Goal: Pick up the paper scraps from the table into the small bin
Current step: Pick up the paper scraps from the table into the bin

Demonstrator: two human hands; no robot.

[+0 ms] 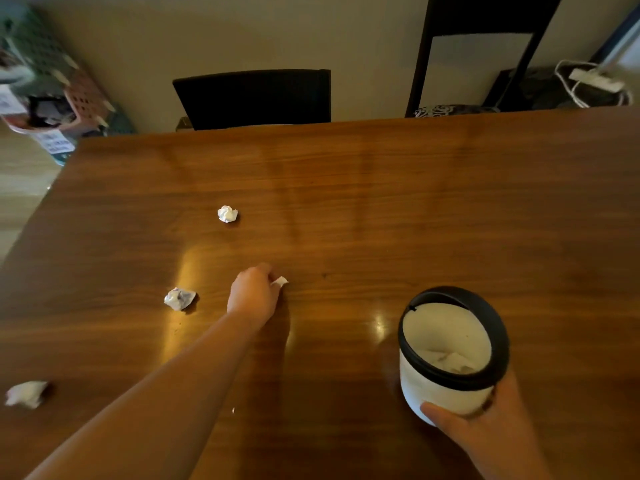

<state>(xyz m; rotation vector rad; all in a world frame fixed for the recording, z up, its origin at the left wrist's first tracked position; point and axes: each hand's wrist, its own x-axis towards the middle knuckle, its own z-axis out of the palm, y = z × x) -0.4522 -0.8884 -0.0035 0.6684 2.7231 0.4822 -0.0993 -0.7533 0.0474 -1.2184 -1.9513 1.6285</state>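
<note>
My left hand [254, 294] reaches over the middle of the brown wooden table [381, 202], fingers closed on a small white paper scrap [280, 281] that pokes out past the fingertips. My right hand [485, 431] grips the lower side of the small white bin [446, 396] with a black rim, standing at the front right; crumpled paper lies inside it. Three more crumpled paper balls lie on the table: one farther back [227, 214], one left of my left hand [179, 298], one at the left edge [27, 393].
Two dark chairs [252, 98] stand behind the far edge of the table. Plastic baskets with clutter [59, 98] sit on the floor at the far left. A white power strip with cable [595, 81] lies at the far right.
</note>
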